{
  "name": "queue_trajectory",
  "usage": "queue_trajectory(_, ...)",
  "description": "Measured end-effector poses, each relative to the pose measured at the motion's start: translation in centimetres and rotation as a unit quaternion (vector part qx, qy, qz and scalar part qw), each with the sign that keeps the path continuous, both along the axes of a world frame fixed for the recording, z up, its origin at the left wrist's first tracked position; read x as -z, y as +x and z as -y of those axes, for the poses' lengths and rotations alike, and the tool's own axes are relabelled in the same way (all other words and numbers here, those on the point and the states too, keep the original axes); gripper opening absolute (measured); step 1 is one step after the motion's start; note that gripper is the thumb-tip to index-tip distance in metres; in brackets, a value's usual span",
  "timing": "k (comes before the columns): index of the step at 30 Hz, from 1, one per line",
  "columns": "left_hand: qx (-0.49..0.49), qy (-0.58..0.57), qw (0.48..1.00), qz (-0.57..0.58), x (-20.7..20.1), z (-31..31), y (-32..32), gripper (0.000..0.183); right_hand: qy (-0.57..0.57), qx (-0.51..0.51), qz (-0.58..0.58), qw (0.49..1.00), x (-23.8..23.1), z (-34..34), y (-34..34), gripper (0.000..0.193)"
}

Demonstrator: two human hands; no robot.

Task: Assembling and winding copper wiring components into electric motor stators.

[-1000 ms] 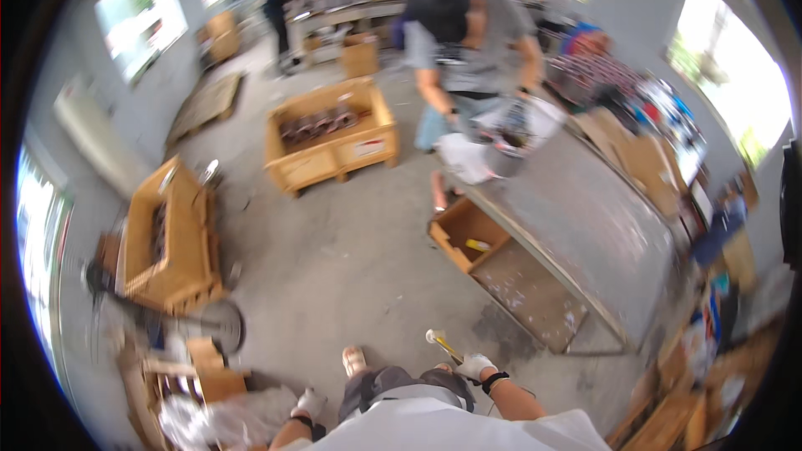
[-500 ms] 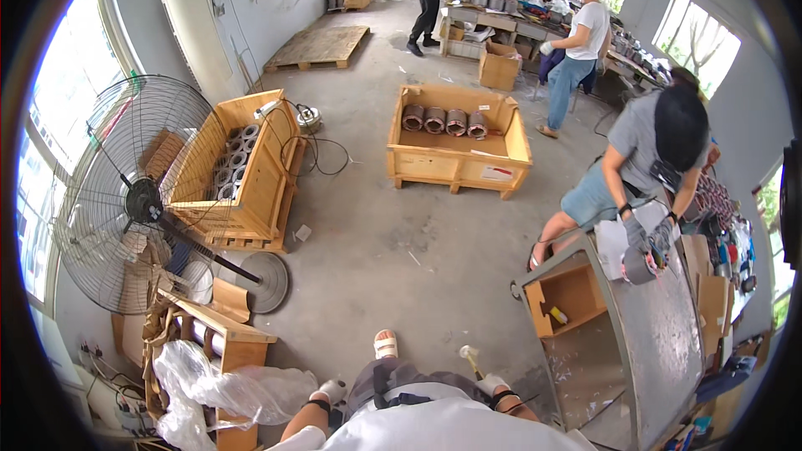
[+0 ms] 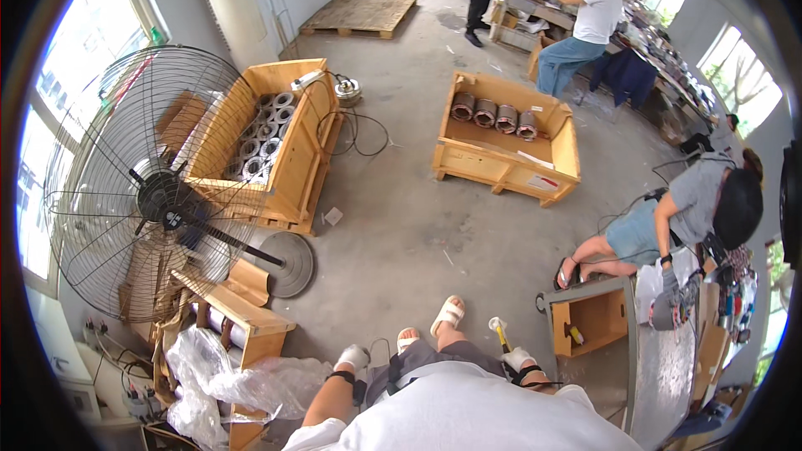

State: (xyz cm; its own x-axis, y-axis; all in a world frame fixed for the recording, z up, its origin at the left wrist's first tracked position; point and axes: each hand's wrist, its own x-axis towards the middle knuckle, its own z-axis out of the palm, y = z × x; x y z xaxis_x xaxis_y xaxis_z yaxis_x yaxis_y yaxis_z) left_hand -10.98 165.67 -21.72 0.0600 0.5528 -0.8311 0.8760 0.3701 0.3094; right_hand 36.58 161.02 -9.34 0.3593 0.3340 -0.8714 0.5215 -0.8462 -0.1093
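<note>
My right hand [image 3: 518, 358], in a white glove, is closed on a mallet [image 3: 501, 336] with a yellow handle and a pale head that points forward. That hand hangs low beside my right thigh. On the other side, my left hand [image 3: 354, 357] hangs by my left thigh in a white glove, with its fingers too small and turned away to read. Clear plastic film [image 3: 251, 380] lies bunched just left of it, over an open wooden crate [image 3: 271, 342] with rolls inside.
A large floor fan [image 3: 163, 200] stands at left. Behind it, a wooden crate [image 3: 305, 163] holds metal rings. Ahead, another crate [image 3: 501, 169] contains several motor stators [image 3: 484, 114]. At right, a co-worker [image 3: 697, 209] bends over a metal-topped bench [image 3: 668, 376]. A pallet [image 3: 359, 15] lies farther back.
My view has shifted so that the crates and fan appear farther left or right than before. Both my feet now show. The co-worker at right leans lower over the bench. The mallet stays in my right hand.
</note>
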Motion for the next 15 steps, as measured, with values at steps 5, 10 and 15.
queue_trajectory(5, -0.037, 0.019, 0.997, -0.063, -5.1, -1.3, 2.4, 0.031, 0.008, -0.053, 0.057, 0.997, 3.3, -5.2, 1.7, 0.037)
queue_trajectory(10, 0.054, 0.024, 0.99, -0.126, 3.6, 4.8, -6.4, 0.03, 0.003, -0.104, 0.022, 0.994, 4.9, -12.3, 4.4, 0.047)
queue_trajectory(15, 0.119, 0.005, 0.984, -0.129, 2.2, -1.2, -3.2, 0.023, 0.05, -0.226, 0.035, 0.972, 9.2, -20.4, 8.4, 0.044)
